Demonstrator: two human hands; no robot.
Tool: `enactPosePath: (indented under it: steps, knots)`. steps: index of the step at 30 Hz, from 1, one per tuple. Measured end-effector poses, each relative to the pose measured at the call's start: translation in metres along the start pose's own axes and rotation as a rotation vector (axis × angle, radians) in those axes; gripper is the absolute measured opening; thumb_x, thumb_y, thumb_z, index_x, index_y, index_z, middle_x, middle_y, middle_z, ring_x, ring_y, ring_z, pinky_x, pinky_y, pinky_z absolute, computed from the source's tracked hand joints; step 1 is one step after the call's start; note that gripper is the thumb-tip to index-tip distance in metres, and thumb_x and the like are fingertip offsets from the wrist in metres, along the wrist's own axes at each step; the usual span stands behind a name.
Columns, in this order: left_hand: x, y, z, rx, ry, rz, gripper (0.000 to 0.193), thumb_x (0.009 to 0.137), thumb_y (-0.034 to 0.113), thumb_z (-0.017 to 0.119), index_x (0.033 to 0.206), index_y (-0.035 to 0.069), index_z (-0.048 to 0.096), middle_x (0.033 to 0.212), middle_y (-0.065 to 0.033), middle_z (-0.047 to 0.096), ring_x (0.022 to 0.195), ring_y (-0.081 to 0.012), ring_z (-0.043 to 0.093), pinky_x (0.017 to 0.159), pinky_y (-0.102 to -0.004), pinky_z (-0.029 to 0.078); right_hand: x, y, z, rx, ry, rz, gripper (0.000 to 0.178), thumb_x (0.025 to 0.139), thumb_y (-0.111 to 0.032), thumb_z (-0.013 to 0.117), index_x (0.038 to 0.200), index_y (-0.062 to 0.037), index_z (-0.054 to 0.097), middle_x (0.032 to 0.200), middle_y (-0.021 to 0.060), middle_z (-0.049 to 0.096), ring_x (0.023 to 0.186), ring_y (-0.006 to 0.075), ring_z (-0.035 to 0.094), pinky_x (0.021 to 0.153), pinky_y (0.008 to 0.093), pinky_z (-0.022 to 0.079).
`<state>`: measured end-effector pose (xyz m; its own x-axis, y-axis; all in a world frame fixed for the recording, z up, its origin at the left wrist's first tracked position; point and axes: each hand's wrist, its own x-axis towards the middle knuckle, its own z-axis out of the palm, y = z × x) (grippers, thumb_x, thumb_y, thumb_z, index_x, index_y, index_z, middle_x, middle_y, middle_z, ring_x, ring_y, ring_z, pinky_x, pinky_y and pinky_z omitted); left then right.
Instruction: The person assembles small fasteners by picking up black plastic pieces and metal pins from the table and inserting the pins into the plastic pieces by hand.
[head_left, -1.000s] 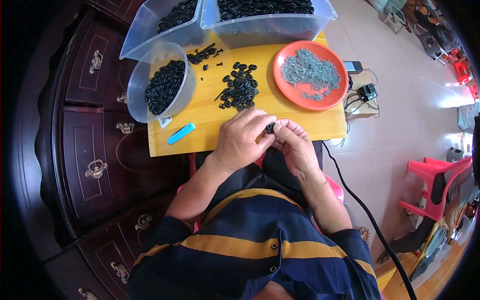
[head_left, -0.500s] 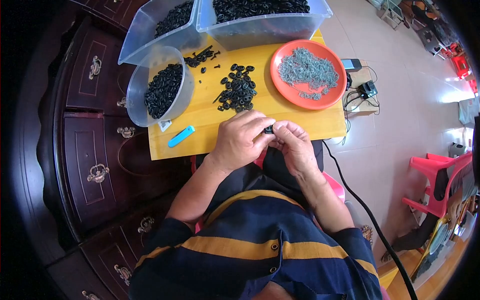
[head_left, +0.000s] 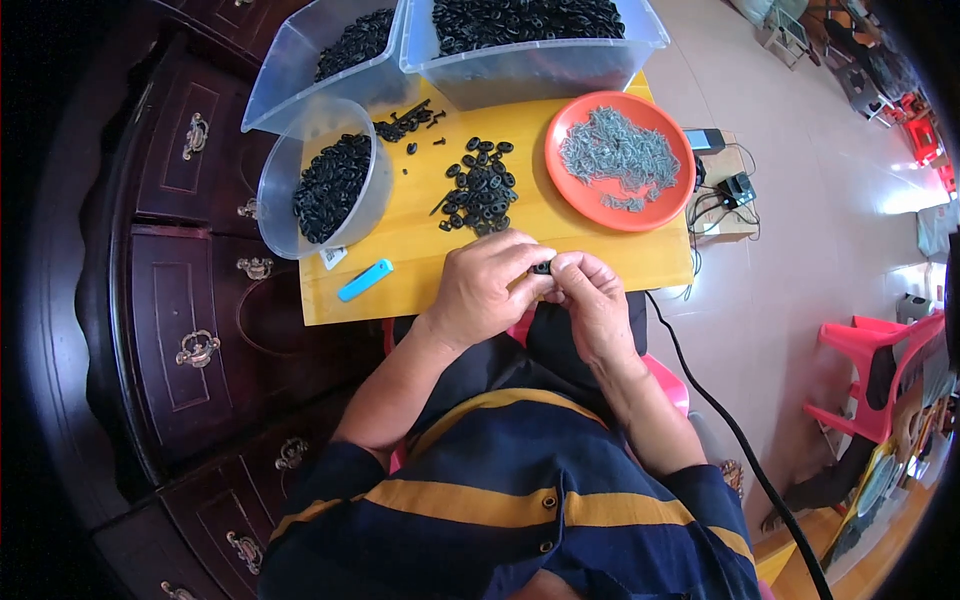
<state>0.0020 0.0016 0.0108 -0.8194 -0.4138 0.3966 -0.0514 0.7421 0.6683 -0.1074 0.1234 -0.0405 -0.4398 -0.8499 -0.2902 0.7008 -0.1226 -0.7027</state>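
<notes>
Over the front edge of the yellow table my left hand (head_left: 487,281) pinches a small black oval part (head_left: 542,267) between thumb and fingers. My right hand (head_left: 594,297) meets it there, its thumb and fingertips closed at the part's right end. Whether a metal piece is also between the right fingertips is hidden. Just beyond my hands lies a pile of black oval parts with holes (head_left: 485,190). To the right, an orange plate (head_left: 563,196) carries a heap of small silvery metal pieces (head_left: 618,148).
A clear round tub (head_left: 372,205) of black parts leans at the left. Two clear bins (head_left: 540,75) of black parts stand at the back. A blue-handled tool (head_left: 365,280) lies front left. A black cable (head_left: 725,415) runs down on the right, near a pink chair (head_left: 868,375).
The view has shifted slightly, so the table's things sit a little lower. Both hands stay together on the small black part, with only slight finger movement.
</notes>
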Motion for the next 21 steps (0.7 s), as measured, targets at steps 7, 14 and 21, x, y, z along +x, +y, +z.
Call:
enactPosePath:
  steps: [7, 14, 21]
  knots:
    - [-0.003, 0.006, -0.003, 0.054, -0.039, -0.036, 0.027, 0.077, 0.007, 0.078, 0.101, 0.003, 0.069, 0.091, -0.0124, 0.067, 0.081, -0.0310, 0.067, 0.071, -0.0376, 0.055, -0.004, -0.001, 0.003, -0.059, 0.040, 0.014, 0.017, 0.100, -0.018, 0.059, 0.091, -0.0047, 0.064, 0.081, -0.0013, 0.063, 0.071, 0.0061, 0.052, 0.068, 0.0226, 0.043]
    - [-0.001, 0.009, -0.021, -0.021, -0.190, -0.112, 0.019, 0.083, 0.015, 0.069, 0.100, 0.005, 0.069, 0.089, -0.0122, 0.066, 0.083, -0.0322, 0.067, 0.072, -0.0411, 0.055, -0.013, -0.011, 0.008, -0.142, -0.076, 0.098, 0.016, 0.103, -0.020, 0.056, 0.096, -0.0071, 0.061, 0.083, -0.0005, 0.064, 0.076, 0.0076, 0.058, 0.072, 0.0230, 0.046]
    - [0.041, -0.028, -0.112, 0.438, -0.256, -0.227, 0.017, 0.083, 0.007, 0.066, 0.099, 0.006, 0.071, 0.088, -0.0135, 0.072, 0.079, -0.0302, 0.070, 0.072, -0.0388, 0.056, -0.013, 0.001, 0.008, -0.326, -0.221, 0.139, 0.013, 0.100, -0.014, 0.060, 0.101, -0.0005, 0.062, 0.093, 0.0019, 0.066, 0.084, 0.0082, 0.060, 0.077, 0.0237, 0.049]
